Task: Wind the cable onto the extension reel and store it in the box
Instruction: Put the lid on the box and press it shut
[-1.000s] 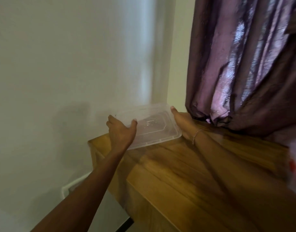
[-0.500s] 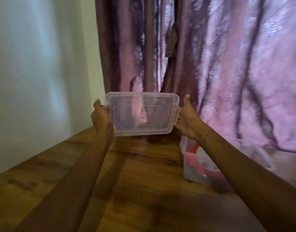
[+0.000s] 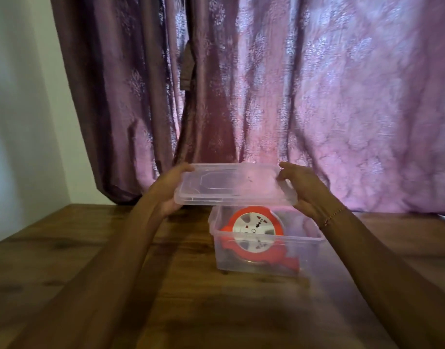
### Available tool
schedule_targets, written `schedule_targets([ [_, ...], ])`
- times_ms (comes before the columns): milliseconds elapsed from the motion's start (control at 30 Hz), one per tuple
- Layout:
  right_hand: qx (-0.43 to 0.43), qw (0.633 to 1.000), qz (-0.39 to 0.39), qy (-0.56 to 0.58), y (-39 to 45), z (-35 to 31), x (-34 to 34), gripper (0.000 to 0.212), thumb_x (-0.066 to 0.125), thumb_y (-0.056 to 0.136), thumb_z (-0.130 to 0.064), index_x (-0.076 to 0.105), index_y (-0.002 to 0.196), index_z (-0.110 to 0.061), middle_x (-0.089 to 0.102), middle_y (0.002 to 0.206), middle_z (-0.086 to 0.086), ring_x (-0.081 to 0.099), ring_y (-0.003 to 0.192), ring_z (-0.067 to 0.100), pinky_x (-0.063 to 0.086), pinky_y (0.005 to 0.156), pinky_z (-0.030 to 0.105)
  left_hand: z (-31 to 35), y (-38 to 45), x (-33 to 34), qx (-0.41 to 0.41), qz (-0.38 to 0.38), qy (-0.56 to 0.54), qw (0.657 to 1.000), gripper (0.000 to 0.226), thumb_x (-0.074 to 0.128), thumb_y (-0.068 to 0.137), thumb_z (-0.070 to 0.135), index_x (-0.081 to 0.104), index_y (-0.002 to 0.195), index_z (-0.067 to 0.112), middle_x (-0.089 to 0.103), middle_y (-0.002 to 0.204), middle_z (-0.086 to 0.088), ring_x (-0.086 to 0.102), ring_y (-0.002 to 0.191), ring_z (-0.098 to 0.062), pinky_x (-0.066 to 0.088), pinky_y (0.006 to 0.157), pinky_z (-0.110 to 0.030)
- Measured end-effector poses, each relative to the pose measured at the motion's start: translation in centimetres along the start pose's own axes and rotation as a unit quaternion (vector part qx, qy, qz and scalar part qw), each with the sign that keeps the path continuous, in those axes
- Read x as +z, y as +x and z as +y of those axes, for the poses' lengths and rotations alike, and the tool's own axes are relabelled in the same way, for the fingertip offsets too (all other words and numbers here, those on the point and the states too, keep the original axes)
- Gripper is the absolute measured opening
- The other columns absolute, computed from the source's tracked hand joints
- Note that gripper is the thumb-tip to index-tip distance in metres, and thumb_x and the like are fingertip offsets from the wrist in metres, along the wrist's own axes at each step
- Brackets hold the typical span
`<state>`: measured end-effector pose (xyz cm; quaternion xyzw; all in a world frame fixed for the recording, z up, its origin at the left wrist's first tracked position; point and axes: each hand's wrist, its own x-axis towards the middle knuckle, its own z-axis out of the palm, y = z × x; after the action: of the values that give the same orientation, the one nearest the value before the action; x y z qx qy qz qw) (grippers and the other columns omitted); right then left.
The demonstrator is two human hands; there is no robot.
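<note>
A clear plastic box [image 3: 309, 250] stands on the wooden table [image 3: 65, 260]. Inside it lies the red extension reel [image 3: 254, 231] with its white socket face turned up. The cable is hidden. I hold the clear plastic lid [image 3: 231, 185] roughly level just above the box, shifted a little to the left of it. My left hand [image 3: 169, 191] grips the lid's left end, and my right hand [image 3: 302, 188] grips its right end. A thin bracelet sits on my right wrist.
A purple curtain [image 3: 292, 96] hangs right behind the table and the box. A pale wall [image 3: 20, 109] is at the left. The table's left edge runs diagonally at the lower left.
The lid was picked up from the table's left corner, carried rightward in both hands and tipped from upright to level. It now hovers over the box with the reel.
</note>
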<state>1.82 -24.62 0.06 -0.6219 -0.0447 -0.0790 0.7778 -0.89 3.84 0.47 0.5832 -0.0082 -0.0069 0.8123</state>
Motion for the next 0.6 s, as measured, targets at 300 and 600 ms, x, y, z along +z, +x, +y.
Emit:
schedule_targets([
  [300, -0.079, 0.938, 0.072, -0.330, -1.3, 0.7, -3.8, 0.023, 0.050, 0.099, -0.014, 0.066, 0.108, 0.000, 0.066, 0.093, 0.010, 0.064, 0.081, 0.024, 0.048, 0.060, 0.024, -4.5, 2.8, 3.7, 0.037, 0.088, 0.221, 0.970, 0.034, 0.059, 0.102, 0.016, 0.061, 0.133, 0.001, 0.063, 0.139, -0.024, 0.063, 0.102, -0.032, 0.056, 0.071, -0.035],
  [600, -0.078, 0.876, 0.075, -0.470, -1.3, 3.3, -5.3, 0.017, 0.042, 0.101, -0.018, 0.051, 0.091, -0.006, 0.047, 0.097, 0.011, 0.046, 0.091, 0.022, 0.034, 0.077, 0.028, -7.0, 3.3, 4.1, -0.014, 0.077, 0.267, 0.960, 0.041, 0.055, 0.105, 0.016, 0.054, 0.142, -0.002, 0.057, 0.147, -0.026, 0.056, 0.135, -0.044, 0.051, 0.065, -0.030],
])
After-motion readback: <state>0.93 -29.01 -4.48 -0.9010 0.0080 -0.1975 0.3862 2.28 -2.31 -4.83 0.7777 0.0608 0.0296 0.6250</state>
